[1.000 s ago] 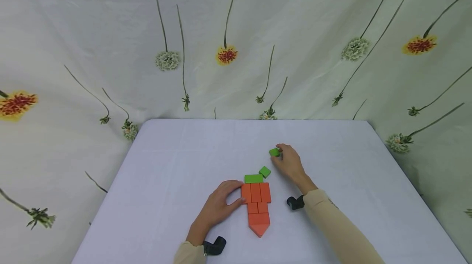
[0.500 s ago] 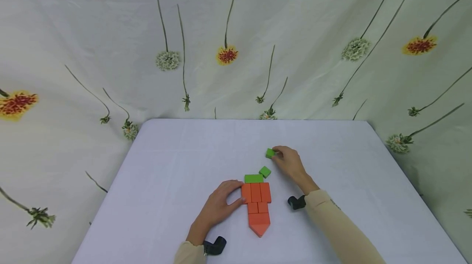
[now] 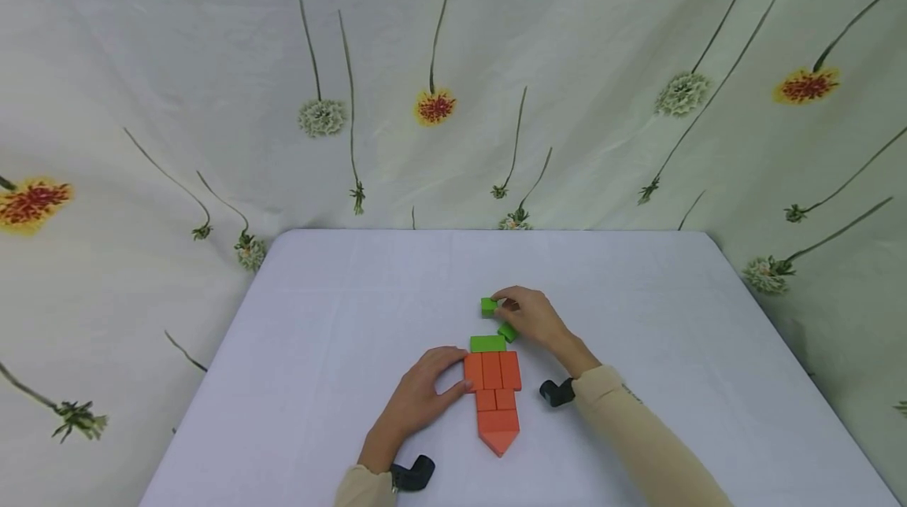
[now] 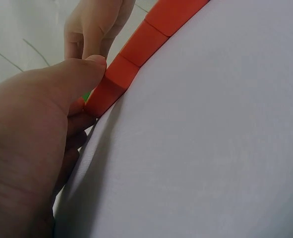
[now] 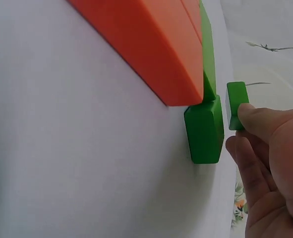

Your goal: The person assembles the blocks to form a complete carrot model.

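Several orange blocks lie flat in an arrow-like shape, with an orange wedge block (image 3: 499,442) at the near tip and a long green block (image 3: 487,344) along the far end. My left hand (image 3: 423,386) holds the upper left orange block (image 3: 473,371) between thumb and fingers; the left wrist view shows the thumb (image 4: 89,74) against its side. My right hand (image 3: 534,318) pinches a small green block (image 3: 488,308) beyond the long green one. In the right wrist view this held block (image 5: 237,101) appears apart from the other small green block (image 5: 205,131), which touches the arrangement's corner.
A white-covered table (image 3: 340,294) carries everything. Behind it hangs a pale cloth (image 3: 581,42) printed with flowers. Black wrist cameras (image 3: 413,473) sit on both wrists, the right one close to the orange blocks.
My right hand has moved left and slightly nearer with the small green block, which now sits beyond the long green block. My left hand has stayed in place.
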`<control>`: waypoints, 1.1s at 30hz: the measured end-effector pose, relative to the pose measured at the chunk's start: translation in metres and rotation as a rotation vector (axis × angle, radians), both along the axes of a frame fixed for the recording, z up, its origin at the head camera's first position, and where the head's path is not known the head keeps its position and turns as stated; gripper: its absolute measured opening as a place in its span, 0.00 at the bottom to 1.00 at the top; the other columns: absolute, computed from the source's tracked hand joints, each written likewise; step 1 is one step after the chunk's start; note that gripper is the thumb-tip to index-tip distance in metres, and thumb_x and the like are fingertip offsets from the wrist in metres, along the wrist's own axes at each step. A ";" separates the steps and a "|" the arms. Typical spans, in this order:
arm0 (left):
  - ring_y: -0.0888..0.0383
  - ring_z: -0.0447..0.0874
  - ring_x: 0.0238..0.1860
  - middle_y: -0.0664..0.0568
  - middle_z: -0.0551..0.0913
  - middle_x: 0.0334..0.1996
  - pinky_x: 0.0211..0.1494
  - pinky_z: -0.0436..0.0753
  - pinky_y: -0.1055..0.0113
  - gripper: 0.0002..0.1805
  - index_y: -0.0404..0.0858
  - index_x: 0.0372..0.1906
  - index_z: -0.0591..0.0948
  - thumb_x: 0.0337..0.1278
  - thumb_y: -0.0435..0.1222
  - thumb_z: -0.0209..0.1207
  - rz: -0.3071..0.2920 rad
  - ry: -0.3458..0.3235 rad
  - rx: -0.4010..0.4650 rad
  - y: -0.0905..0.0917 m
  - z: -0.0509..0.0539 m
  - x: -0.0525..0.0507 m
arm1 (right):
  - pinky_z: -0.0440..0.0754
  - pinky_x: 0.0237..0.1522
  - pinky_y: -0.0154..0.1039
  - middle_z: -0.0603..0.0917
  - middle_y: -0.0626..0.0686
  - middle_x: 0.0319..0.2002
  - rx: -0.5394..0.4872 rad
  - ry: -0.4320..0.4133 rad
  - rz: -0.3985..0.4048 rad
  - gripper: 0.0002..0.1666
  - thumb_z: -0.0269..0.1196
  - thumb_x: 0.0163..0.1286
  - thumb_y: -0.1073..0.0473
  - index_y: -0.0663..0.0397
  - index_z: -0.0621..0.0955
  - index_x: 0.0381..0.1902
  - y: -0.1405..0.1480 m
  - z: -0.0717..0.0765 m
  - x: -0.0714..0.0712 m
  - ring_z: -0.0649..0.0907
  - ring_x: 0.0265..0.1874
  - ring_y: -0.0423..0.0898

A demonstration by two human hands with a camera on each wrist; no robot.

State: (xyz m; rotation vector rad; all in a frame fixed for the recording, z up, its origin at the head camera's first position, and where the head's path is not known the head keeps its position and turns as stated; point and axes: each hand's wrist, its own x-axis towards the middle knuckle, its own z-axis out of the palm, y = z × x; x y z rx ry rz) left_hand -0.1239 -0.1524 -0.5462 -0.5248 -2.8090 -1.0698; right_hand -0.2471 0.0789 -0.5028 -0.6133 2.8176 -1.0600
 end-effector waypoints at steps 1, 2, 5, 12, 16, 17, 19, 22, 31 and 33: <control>0.53 0.77 0.68 0.53 0.81 0.64 0.71 0.79 0.53 0.27 0.45 0.66 0.80 0.64 0.47 0.69 0.000 0.001 -0.001 0.000 0.000 0.000 | 0.87 0.54 0.45 0.88 0.52 0.53 0.000 -0.010 0.016 0.17 0.68 0.72 0.59 0.52 0.86 0.57 -0.002 0.000 0.001 0.87 0.50 0.49; 0.53 0.77 0.68 0.53 0.81 0.64 0.71 0.79 0.53 0.27 0.45 0.66 0.80 0.64 0.47 0.69 0.000 0.002 0.000 -0.001 0.000 0.000 | 0.87 0.55 0.45 0.88 0.52 0.53 0.001 -0.015 0.034 0.16 0.68 0.72 0.59 0.52 0.86 0.57 -0.003 0.000 0.002 0.87 0.50 0.49; 0.53 0.77 0.68 0.53 0.81 0.63 0.71 0.79 0.53 0.27 0.45 0.66 0.80 0.64 0.47 0.69 -0.003 0.004 0.001 -0.002 -0.001 0.000 | 0.87 0.56 0.46 0.88 0.52 0.53 -0.008 -0.011 0.102 0.15 0.67 0.73 0.61 0.53 0.86 0.56 -0.007 0.000 0.004 0.87 0.50 0.50; 0.53 0.76 0.69 0.53 0.81 0.64 0.72 0.78 0.53 0.27 0.45 0.66 0.80 0.65 0.48 0.68 -0.011 -0.002 0.009 -0.004 -0.002 0.000 | 0.88 0.53 0.44 0.88 0.50 0.49 0.002 -0.045 0.227 0.14 0.64 0.75 0.61 0.52 0.85 0.56 -0.016 -0.002 0.006 0.87 0.47 0.47; 0.53 0.76 0.69 0.53 0.81 0.64 0.72 0.78 0.52 0.27 0.45 0.66 0.79 0.66 0.49 0.67 -0.014 -0.007 0.014 -0.004 -0.003 0.000 | 0.88 0.53 0.43 0.88 0.50 0.48 0.017 -0.069 0.275 0.14 0.64 0.76 0.60 0.51 0.85 0.57 -0.020 -0.003 0.006 0.86 0.46 0.46; 0.53 0.76 0.69 0.53 0.81 0.64 0.72 0.78 0.52 0.27 0.45 0.66 0.80 0.66 0.49 0.67 -0.015 -0.007 0.015 -0.004 -0.003 0.000 | 0.88 0.53 0.43 0.88 0.50 0.48 0.017 -0.075 0.279 0.14 0.64 0.76 0.60 0.51 0.85 0.57 -0.021 -0.003 0.006 0.86 0.46 0.46; 0.53 0.76 0.69 0.54 0.81 0.64 0.71 0.78 0.52 0.27 0.45 0.66 0.80 0.66 0.49 0.67 -0.016 -0.006 0.017 -0.004 -0.003 0.000 | 0.88 0.53 0.43 0.88 0.50 0.48 0.018 -0.085 0.287 0.14 0.63 0.76 0.61 0.51 0.85 0.57 -0.022 -0.003 0.006 0.86 0.47 0.47; 0.53 0.76 0.69 0.54 0.81 0.64 0.71 0.79 0.52 0.27 0.45 0.66 0.80 0.66 0.49 0.67 -0.017 -0.002 0.019 -0.004 -0.004 -0.001 | 0.88 0.53 0.43 0.88 0.50 0.49 0.025 -0.091 0.299 0.15 0.63 0.76 0.63 0.50 0.85 0.57 -0.022 -0.002 0.007 0.86 0.47 0.47; 0.53 0.76 0.69 0.53 0.81 0.64 0.71 0.79 0.52 0.27 0.44 0.66 0.80 0.66 0.49 0.67 -0.019 0.003 0.017 -0.004 -0.003 0.000 | 0.87 0.55 0.44 0.87 0.52 0.54 0.047 -0.082 0.312 0.16 0.60 0.77 0.63 0.50 0.84 0.59 -0.021 0.000 0.009 0.86 0.50 0.49; 0.53 0.76 0.69 0.53 0.81 0.64 0.71 0.79 0.52 0.27 0.44 0.66 0.80 0.66 0.49 0.67 -0.018 0.006 0.018 -0.005 -0.003 0.000 | 0.87 0.57 0.46 0.86 0.52 0.58 0.045 -0.078 0.293 0.17 0.59 0.78 0.62 0.50 0.83 0.61 -0.019 0.002 0.010 0.86 0.53 0.50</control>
